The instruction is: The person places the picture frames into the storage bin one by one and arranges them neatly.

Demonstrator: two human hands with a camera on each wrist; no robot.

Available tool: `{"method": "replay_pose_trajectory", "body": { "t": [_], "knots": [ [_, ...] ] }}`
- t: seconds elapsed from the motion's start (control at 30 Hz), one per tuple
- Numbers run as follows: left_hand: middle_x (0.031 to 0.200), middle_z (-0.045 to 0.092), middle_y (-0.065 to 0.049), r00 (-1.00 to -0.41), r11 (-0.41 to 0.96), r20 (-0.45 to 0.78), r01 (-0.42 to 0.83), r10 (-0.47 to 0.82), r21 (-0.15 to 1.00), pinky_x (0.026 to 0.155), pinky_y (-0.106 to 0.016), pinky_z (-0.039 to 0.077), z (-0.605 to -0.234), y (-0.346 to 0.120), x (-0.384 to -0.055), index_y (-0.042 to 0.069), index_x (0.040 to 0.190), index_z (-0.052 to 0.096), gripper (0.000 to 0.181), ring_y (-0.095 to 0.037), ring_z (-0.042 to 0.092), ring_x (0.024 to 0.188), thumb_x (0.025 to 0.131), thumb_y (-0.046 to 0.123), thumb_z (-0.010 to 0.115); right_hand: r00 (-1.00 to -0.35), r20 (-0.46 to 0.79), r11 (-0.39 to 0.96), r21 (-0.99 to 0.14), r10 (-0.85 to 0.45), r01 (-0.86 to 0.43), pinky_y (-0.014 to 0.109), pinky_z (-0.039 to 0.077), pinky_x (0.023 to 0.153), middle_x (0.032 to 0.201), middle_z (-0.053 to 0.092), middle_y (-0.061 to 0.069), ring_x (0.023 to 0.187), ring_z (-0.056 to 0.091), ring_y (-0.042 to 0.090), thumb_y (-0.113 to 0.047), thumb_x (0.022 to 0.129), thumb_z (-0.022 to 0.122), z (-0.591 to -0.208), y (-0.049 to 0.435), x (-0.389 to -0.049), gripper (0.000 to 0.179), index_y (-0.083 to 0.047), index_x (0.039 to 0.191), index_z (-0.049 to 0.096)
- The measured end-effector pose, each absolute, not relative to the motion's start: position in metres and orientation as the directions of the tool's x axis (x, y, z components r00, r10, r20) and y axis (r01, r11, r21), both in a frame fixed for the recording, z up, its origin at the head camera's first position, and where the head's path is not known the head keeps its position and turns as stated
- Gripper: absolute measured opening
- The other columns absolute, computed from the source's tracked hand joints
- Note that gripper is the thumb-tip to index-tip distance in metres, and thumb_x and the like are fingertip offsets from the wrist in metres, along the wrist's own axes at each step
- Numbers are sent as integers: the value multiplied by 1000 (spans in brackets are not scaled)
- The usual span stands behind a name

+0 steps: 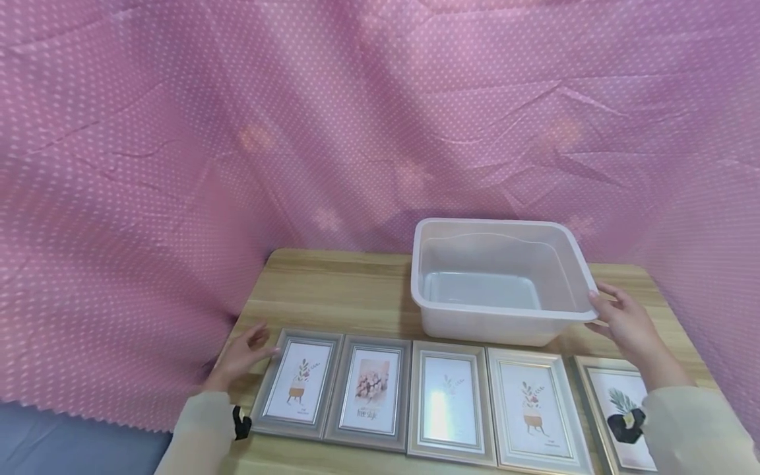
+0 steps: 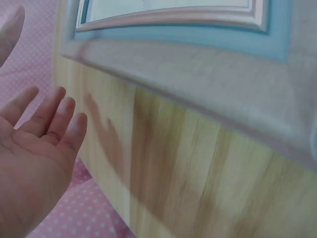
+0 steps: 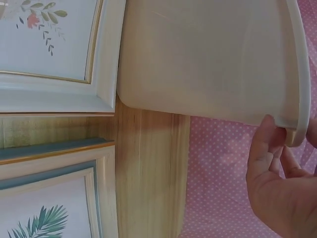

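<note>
The right hand (image 1: 631,330) grips the tub's rim (image 1: 505,311) (tabletop (image 1: 338,290) has room leftward).

The fabric (image 1: 356,132) is white-dotted pink, the worktop (image 1: 332,284) yellow-brown wood grain; the plastic tub (image 1: 483,328) near its far edge is whitish, the picture frame (image 1: 298,382) nearest the left edge silver-grey.

Along the near side of the desk (image 1: 332,297), it's five picture frames (image 1: 451,402) in a row: four side by side, the fifth frame (image 1: 605,389) across a gap to the right! Just behind the third and fourth sits the tub (image 1: 487,326), backed by the cloth (image 1: 356,165). The left grip (image 1: 240,356) flanks the leftmost frame (image 1: 299,379); the right grip (image 1: 632,330), the tub's near right corner.
</note>
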State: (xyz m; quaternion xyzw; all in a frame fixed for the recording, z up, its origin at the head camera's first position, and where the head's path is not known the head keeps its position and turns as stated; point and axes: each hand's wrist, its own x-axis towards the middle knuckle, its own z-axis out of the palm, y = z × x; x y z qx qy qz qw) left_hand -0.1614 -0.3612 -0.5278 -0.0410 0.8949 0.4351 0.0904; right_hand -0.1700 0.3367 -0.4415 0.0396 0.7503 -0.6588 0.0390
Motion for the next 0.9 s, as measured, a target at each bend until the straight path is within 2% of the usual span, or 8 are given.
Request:
{"method": "replay_pose_trajectory", "body": {
  "t": [0.03,0.23,0.33,0.4,0.47,0.57,0.67,0.9],
  "knots": [
    [140,38,-31,-981,608,-195,-152,6,779,106,-52,32,-530,-361,-163,-6,147,23,88,-45,36,129,83,27,74,-993,-116,104,-988,11,117,22,56,71,98,54,-2,82,61,2,-24,99,51,-441,336,-170,71,12,145,12],
    [136,44,-29,-986,571,-167,-136,1,810,104,-51,37,-542,-359,-170,-6,145,28,82,-43,42,125,83,18,75,-988,-156,18,-988,22,156,19,55,71,96,56,-6,82,61,2,-26,97,55,-443,337,-169,73,6,148,13],
    [137,45,-26,-984,568,-178,-154,-14,808,104,-50,37,-545,-357,-171,-4,145,30,81,-42,44,124,82,18,75,-984,-176,-93,-980,22,173,18,54,72,93,59,-9,83,61,4,-23,95,59,-445,338,-170,66,-3,148,25],
    [138,45,-25,-982,568,-187,-167,-23,806,104,-50,37,-548,-356,-172,-4,145,30,80,-41,45,124,82,19,75,-984,-180,-155,-972,15,175,18,54,72,93,60,-9,83,62,4,-21,94,60,-446,338,-170,53,-11,141,39],
    [138,45,-25,-980,560,-196,-182,-35,808,104,-49,37,-550,-355,-173,-4,145,31,80,-40,45,123,82,19,75,-984,-176,-213,-962,6,171,18,54,73,93,62,-8,84,62,6,-17,94,60,-446,338,-170,35,-18,127,50],
    [138,44,-27,-979,546,-202,-192,-42,816,103,-48,39,-555,-355,-174,-5,144,31,78,-40,46,123,83,18,75,-986,-166,-266,-950,-3,161,18,54,73,92,63,-6,84,63,7,-13,94,60,-446,337,-169,20,-25,110,57],
    [138,43,-27,-978,534,-202,-198,-51,822,102,-47,40,-559,-354,-175,-6,144,32,76,-40,47,122,84,16,74,-986,-169,-291,-943,-3,162,17,54,73,92,64,-5,84,63,7,-12,94,59,-446,336,-168,19,-26,107,58],
    [134,48,-27,-969,541,-221,-243,-106,805,98,-46,45,-564,-346,-176,-5,141,39,68,-39,50,119,85,15,72,-981,-193,-271,-945,10,183,16,53,75,94,64,-9,85,63,5,-16,94,61,-445,335,-165,24,-26,115,57]
  ]
}}
